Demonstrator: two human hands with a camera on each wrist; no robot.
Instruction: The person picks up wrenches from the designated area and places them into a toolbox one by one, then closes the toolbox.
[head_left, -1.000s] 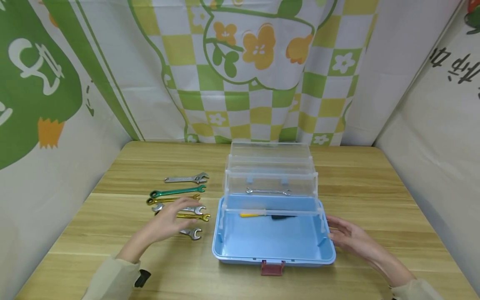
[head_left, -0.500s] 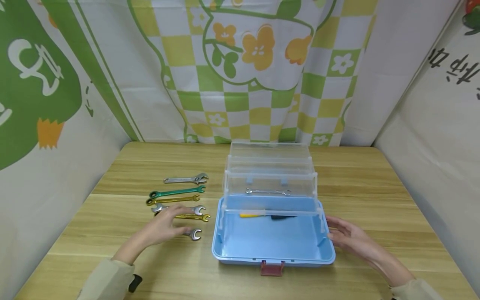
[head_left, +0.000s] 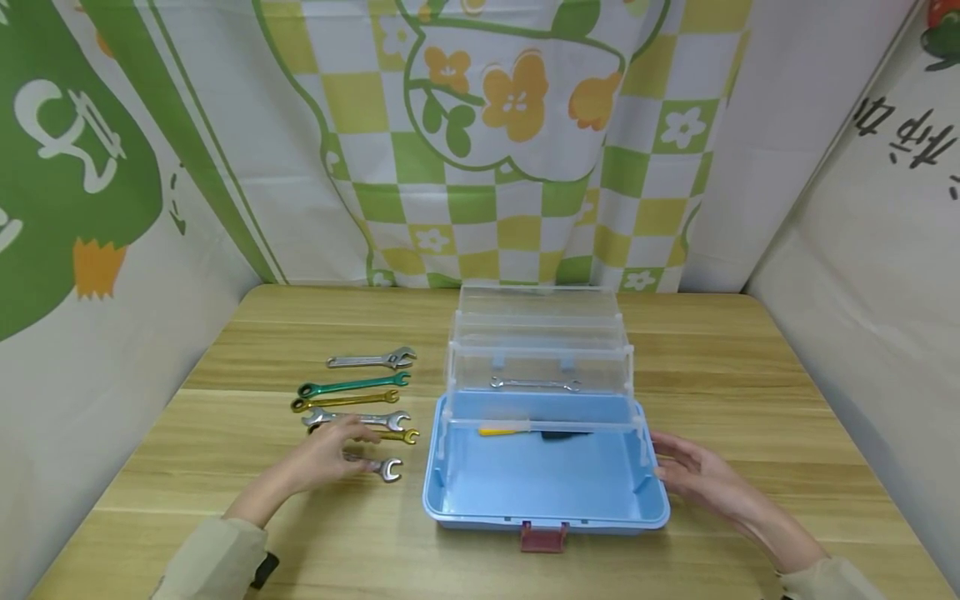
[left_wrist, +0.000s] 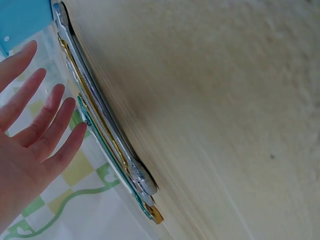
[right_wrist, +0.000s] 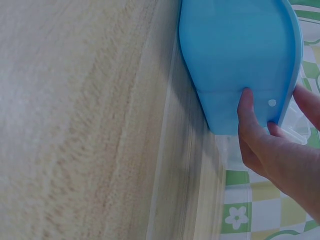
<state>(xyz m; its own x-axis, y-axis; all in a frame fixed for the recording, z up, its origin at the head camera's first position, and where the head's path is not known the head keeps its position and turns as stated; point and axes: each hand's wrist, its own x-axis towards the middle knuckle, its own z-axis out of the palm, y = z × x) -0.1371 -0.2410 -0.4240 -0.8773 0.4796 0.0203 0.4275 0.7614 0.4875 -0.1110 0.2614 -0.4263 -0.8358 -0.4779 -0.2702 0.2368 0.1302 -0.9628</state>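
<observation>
In the head view, my left hand point(head_left: 326, 457) hangs over the nearest silver wrench point(head_left: 389, 469), fingers right above its shaft. The left wrist view shows its fingers point(left_wrist: 60, 122) spread, apart from the wrenches. Beyond lie a gold wrench point(head_left: 408, 436), a silver open-end wrench point(head_left: 397, 419), another gold wrench point(head_left: 391, 397), a green ratchet wrench point(head_left: 360, 384) and an adjustable wrench point(head_left: 363, 361). My right hand point(head_left: 708, 475) holds the right side of the blue toolbox point(head_left: 540, 483), with fingertips point(right_wrist: 245, 100) on its outer wall and a digit at the rim.
The toolbox's clear trays point(head_left: 543, 367) stand raised at its back. A double-ended wrench point(head_left: 535, 383) lies in one. A yellow-handled tool point(head_left: 501, 431) shows inside the box. A maroon latch point(head_left: 543, 537) hangs in front. A printed curtain point(head_left: 517, 208) closes off the table's point(head_left: 697, 358) back.
My left hand has drawn back slightly toward me, lowering from the middle wrenches to the nearest silver one. My right hand and the toolbox stay in place.
</observation>
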